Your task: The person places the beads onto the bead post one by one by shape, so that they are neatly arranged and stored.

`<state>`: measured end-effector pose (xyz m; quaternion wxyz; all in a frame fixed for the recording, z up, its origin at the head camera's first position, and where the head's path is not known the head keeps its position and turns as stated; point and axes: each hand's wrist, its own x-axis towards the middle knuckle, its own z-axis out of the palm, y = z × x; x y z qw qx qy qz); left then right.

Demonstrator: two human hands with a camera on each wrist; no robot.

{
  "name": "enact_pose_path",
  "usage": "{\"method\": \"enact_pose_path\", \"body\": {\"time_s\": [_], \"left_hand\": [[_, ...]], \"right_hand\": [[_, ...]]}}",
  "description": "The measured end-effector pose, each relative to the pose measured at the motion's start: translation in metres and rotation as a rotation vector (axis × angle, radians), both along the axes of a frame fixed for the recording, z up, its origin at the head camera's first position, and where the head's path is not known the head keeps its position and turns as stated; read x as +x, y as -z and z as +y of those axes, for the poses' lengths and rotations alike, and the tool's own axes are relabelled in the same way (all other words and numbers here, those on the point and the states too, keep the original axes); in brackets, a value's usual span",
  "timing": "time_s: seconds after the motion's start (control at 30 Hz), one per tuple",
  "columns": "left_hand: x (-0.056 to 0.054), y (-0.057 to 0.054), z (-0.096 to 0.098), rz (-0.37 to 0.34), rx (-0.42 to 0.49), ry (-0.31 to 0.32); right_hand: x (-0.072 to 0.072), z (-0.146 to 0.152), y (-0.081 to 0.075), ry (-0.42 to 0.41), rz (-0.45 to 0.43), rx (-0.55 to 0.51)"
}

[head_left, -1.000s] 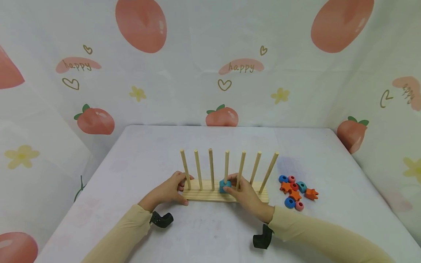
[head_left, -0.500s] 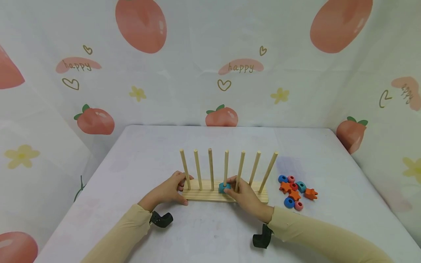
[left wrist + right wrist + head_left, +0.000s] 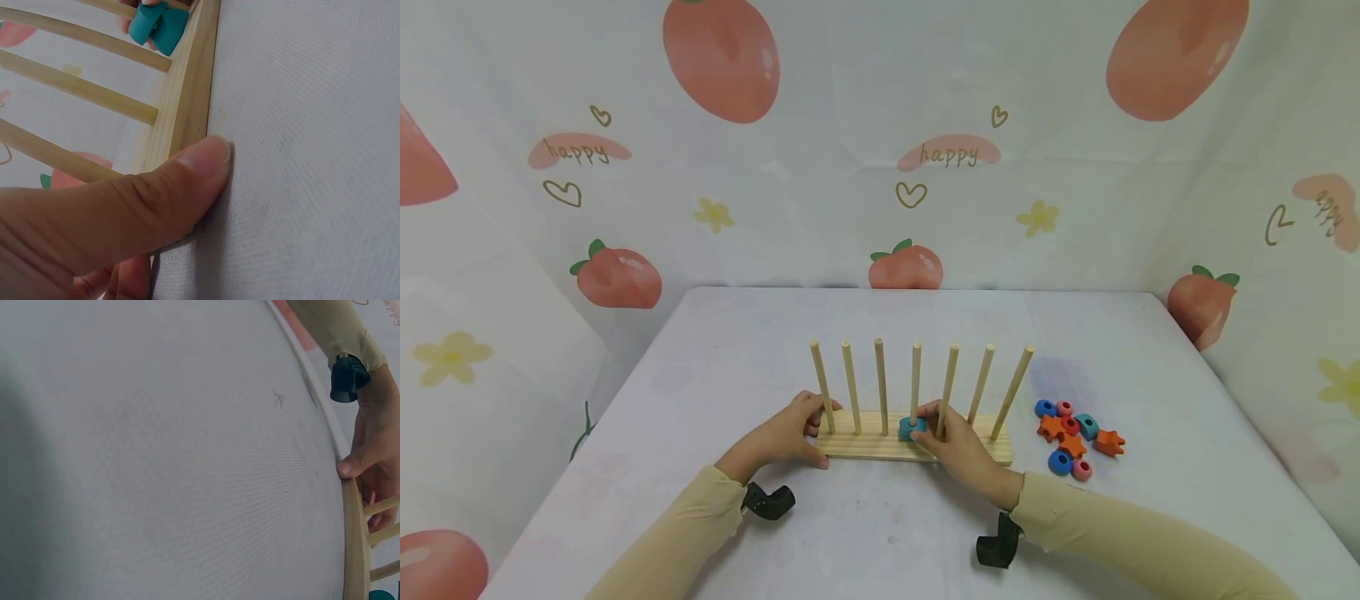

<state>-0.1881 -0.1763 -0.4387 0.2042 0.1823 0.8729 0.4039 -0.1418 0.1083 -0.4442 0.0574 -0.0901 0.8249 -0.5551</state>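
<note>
Resting at the foot of the fourth peg (image 3: pixel 915 385) from the left, the teal bead (image 3: pixel 912 428) is sitting threaded on the wooden rack (image 3: pixel 880 446), whose long axis is running from nine to three o'clock across the white table (image 3: pixel 865 533). The right hand (image 3: pixel 958 446) is pinching the bead from its four o'clock side and is by far the nearer hand, while the left hand (image 3: pixel 782 437) is gripping the rack's nine o'clock end, thumb (image 3: pixel 156 194) pressing its front edge. Lying loose at three o'clock, just beyond the rack's end, the spare beads (image 3: pixel 1075 437) are waiting nearer the right hand.
</note>
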Motion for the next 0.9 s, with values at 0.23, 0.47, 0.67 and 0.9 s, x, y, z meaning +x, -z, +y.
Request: {"method": "enact_pose_path", "body": {"time_s": [0.23, 0.47, 0.67, 0.9], "left_hand": [[0.000, 0.001, -0.001, 0.002, -0.003, -0.002], [0.001, 0.000, -0.001, -0.007, 0.015, -0.006], [0.000, 0.000, 0.000, -0.003, 0.004, -0.013], [0.001, -0.002, 0.000, -0.009, 0.005, -0.014]], "right_hand": [[0.000, 0.000, 0.001, -0.011, 0.004, -0.004], [0.000, 0.002, -0.004, -0.025, -0.064, -0.055], [0.013, 0.013, -0.025, -0.102, -0.093, -0.088], [0.031, 0.033, -0.050, -0.180, -0.081, -0.036]]}}
